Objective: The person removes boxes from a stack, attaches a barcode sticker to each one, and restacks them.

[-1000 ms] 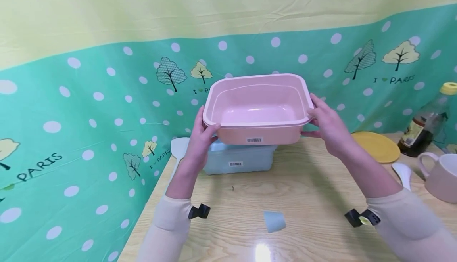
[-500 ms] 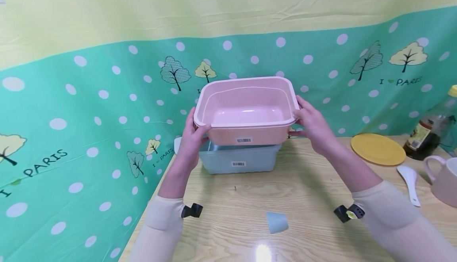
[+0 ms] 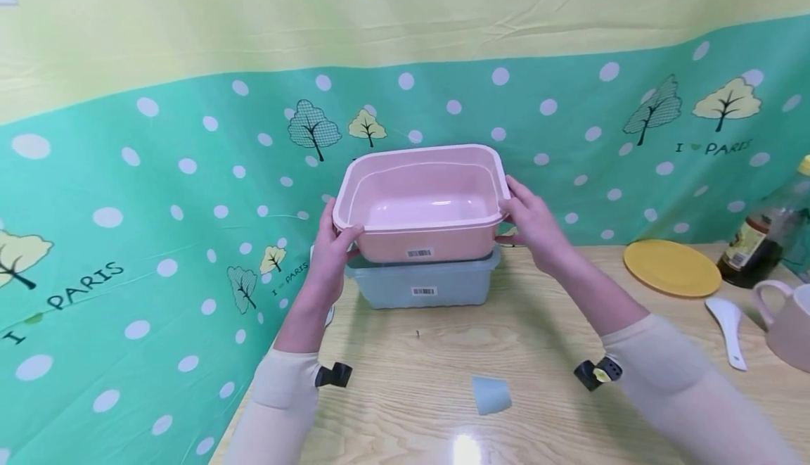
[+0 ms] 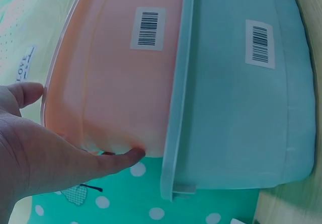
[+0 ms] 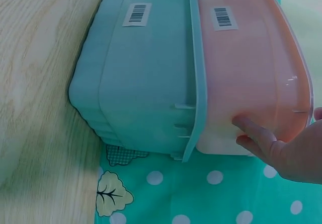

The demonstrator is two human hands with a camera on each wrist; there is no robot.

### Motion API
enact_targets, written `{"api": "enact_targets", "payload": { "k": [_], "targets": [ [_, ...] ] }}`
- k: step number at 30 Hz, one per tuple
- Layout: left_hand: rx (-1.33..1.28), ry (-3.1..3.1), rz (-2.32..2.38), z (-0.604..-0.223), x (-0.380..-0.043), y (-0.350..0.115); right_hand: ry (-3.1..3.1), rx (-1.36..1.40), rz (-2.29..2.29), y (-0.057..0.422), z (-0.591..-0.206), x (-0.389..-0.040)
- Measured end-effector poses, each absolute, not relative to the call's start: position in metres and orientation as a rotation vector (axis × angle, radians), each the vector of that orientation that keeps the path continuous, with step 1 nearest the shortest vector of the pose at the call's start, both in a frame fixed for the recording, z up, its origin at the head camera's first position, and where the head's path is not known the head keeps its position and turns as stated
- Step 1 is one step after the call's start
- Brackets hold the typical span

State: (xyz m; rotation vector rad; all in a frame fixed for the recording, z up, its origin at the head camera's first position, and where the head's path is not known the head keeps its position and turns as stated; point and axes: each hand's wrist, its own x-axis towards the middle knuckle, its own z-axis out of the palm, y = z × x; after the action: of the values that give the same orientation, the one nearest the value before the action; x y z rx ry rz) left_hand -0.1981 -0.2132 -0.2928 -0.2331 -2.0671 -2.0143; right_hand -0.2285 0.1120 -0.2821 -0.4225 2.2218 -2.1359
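A pink plastic basin (image 3: 430,187) with a barcode label is held level by both hands. My left hand (image 3: 330,254) grips its left end, thumb at the rim and a finger against the side wall, as the left wrist view shows. At the opposite end my right hand (image 3: 534,229) grips it, fingertips on the wall in the right wrist view. Directly below stands a light blue basin (image 3: 424,285) on the table. The pink basin's bottom edge is at the blue rim (image 4: 176,108); how deep it sits inside is hidden.
On the right are a yellow plate (image 3: 672,268), a white spoon (image 3: 728,331), a pink mug (image 3: 791,324) and a dark sauce bottle (image 3: 756,240). A small light blue piece (image 3: 491,395) lies near the front. Behind the basins hangs a green dotted curtain (image 3: 569,134).
Both hands have carried the pink basin left and down onto the blue basin's rim. The grip looks the same, and the view has shifted slightly.
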Motion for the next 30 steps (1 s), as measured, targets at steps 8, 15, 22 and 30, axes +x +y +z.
{"api": "enact_targets", "payload": {
  "k": [8, 15, 22, 30],
  "targets": [
    [-0.2, -2.11, -1.946, -0.302, -0.201, -0.219, 2.294, -0.443, -2.069, 0.107, -0.291, -0.233],
    [-0.177, -2.132, -1.93, -0.31, -0.203, -0.221, 2.484, -0.444, -1.913, 0.106, -0.297, -0.234],
    [-0.083, -2.223, -1.863, -0.319, -0.205, -0.223, 2.533, -0.389, -1.842, 0.104, -0.303, -0.235],
    [0.0, -2.28, -1.838, -0.336, -0.205, -0.226, 2.575, -0.354, -1.776, 0.099, -0.313, -0.239]
  ]
}}
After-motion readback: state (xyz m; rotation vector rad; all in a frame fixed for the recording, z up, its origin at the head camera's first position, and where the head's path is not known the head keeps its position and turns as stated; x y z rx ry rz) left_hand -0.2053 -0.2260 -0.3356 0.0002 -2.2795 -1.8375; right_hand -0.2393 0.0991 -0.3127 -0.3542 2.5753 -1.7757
